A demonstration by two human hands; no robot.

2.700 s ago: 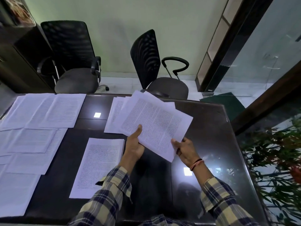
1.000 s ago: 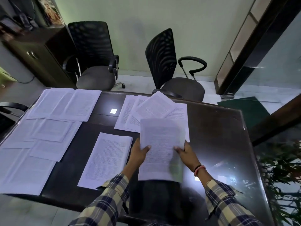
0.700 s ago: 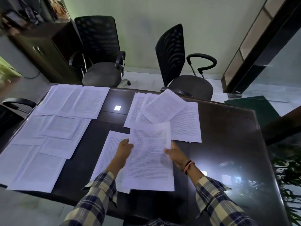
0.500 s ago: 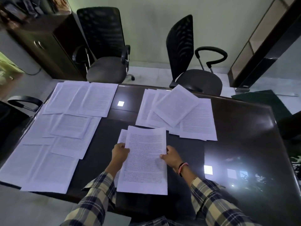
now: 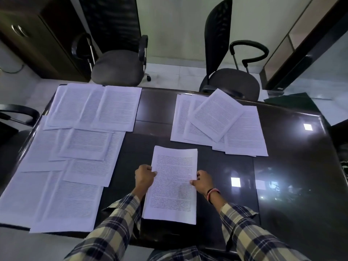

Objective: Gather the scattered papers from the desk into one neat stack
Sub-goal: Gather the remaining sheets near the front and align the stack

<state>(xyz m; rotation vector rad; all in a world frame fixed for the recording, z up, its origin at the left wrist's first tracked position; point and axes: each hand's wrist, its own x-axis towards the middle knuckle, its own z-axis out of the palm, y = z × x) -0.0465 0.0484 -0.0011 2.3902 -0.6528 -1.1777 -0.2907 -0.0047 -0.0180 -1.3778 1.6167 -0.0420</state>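
**Small stack squared near the edge; most sheets still loose**

Head view: the stack [image 5: 172,185] now lies on the worktop [image 5: 282,166] near the person, where moments ago it was held up and angled. The single sheet that lay left of it is no longer seen, probably under it. The left hand [image 5: 144,178] pinches the stack's left edge; the right hand [image 5: 203,182] pinches its right edge, both grips closed on paper. A fanned pile [image 5: 218,121] waits far right, and overlapping sheets [image 5: 75,147] cover the left. Gathering has barely begun.
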